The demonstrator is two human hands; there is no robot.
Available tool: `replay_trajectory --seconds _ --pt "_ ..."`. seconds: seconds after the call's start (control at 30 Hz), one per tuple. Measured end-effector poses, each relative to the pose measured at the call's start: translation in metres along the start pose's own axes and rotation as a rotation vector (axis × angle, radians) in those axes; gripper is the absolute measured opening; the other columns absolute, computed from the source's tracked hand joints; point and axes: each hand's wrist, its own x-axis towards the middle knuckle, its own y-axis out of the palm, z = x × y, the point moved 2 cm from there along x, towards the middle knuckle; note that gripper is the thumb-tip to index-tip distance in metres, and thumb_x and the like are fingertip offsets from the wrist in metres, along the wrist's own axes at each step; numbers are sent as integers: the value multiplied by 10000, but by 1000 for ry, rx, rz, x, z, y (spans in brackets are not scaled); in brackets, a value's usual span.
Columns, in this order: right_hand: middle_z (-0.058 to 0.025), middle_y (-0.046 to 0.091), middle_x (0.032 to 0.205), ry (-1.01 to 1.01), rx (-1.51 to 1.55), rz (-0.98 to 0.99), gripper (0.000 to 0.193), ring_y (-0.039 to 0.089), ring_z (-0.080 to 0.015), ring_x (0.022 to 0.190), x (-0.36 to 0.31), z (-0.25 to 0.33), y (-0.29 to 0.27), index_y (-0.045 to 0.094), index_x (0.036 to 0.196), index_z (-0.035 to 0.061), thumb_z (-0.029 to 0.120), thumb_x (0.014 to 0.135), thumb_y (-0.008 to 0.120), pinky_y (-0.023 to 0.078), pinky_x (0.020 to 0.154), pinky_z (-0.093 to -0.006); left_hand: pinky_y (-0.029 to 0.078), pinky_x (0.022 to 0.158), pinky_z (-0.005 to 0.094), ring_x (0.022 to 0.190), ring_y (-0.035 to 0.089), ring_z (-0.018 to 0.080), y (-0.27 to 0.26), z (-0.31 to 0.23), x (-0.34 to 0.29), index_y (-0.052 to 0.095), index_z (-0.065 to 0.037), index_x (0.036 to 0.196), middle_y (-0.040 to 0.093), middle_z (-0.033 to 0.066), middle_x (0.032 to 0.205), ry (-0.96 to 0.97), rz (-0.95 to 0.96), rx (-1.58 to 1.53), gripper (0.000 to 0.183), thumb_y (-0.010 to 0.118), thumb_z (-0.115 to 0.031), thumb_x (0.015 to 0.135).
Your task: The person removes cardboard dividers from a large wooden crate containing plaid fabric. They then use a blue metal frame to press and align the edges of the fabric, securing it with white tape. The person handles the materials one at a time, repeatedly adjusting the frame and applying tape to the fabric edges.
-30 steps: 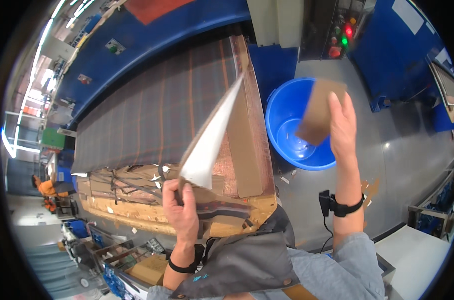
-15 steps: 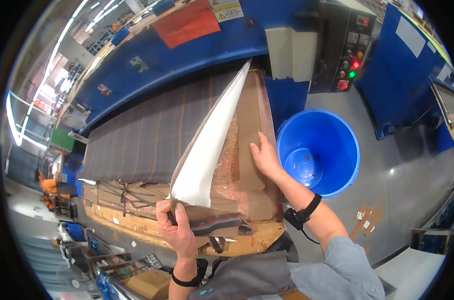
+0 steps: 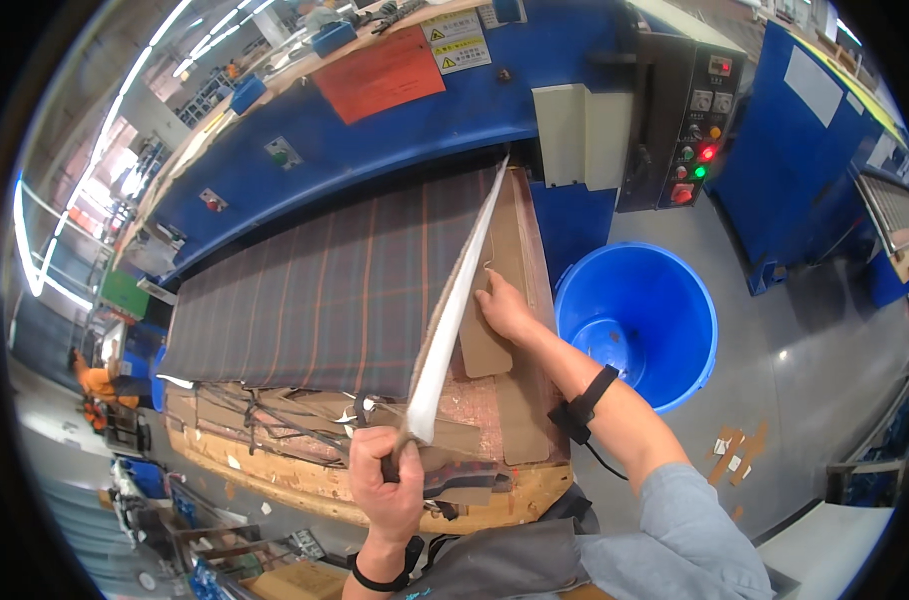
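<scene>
My left hand [image 3: 387,480] is closed on the near right corner of a dark plaid fabric [image 3: 315,300], holding it raised and folded back. Its white underside [image 3: 447,360] shows as a narrow slanting strip. Beneath that raised edge lies a flat brown piece [image 3: 487,355] with rounded corners. My right hand [image 3: 507,308] grips this piece near its middle, fingers bent against it; the exact grip is partly hidden. More brown material [image 3: 527,430] lies to its right on the worn reddish board. Dark strips [image 3: 265,415] lie tangled along the fabric's near edge.
A blue machine [image 3: 405,115] spans the far side, over the board's far end. Right of the board stands a blue bucket [image 3: 680,300], with a control box [image 3: 665,130] behind it. Brown scraps [image 3: 737,450] lie on the floor. A person in orange [image 3: 105,382] is far left.
My left hand has moved right and nearer with the fabric corner, narrowing the white strip. My right hand has shifted left, and the brown piece under it has slid left too.
</scene>
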Motion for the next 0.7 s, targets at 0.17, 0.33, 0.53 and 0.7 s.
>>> replay_trajectory --seconds 0.17,0.33,0.53,0.7 --pt "-359 633 1256 25 -10 44 529 611 -489 1189 9 -11 0 445 1450 -49 173 990 582 485 1043 -500 504 679 310 789 609 221 13 -6 -1 610 -16 995 636 122 963 36 136 42 209 703 87 839" --pt "-353 634 1257 96 -14 183 525 616 -496 1175 -34 -5 -36 454 1439 -25 206 987 587 501 1007 -513 530 622 315 753 647 212 26 -3 -18 672 -16 1047 662 121 992 -34 344 -26 240 742 52 828" --pt "-290 666 1224 -29 -107 -82 464 640 -432 1163 -96 -40 -78 488 1429 -23 212 1030 523 492 1004 -484 579 831 398 977 676 330 78 14 -59 654 -48 1233 654 128 1145 42 733 -84 345 751 -130 912" --pt "-238 624 1212 107 -57 -150 466 630 -402 1091 -150 -41 -100 507 1433 -18 165 1012 585 493 983 -459 531 1023 465 1263 587 405 88 30 -94 429 -60 1520 433 185 1555 -7 1230 16 655 686 -322 978"
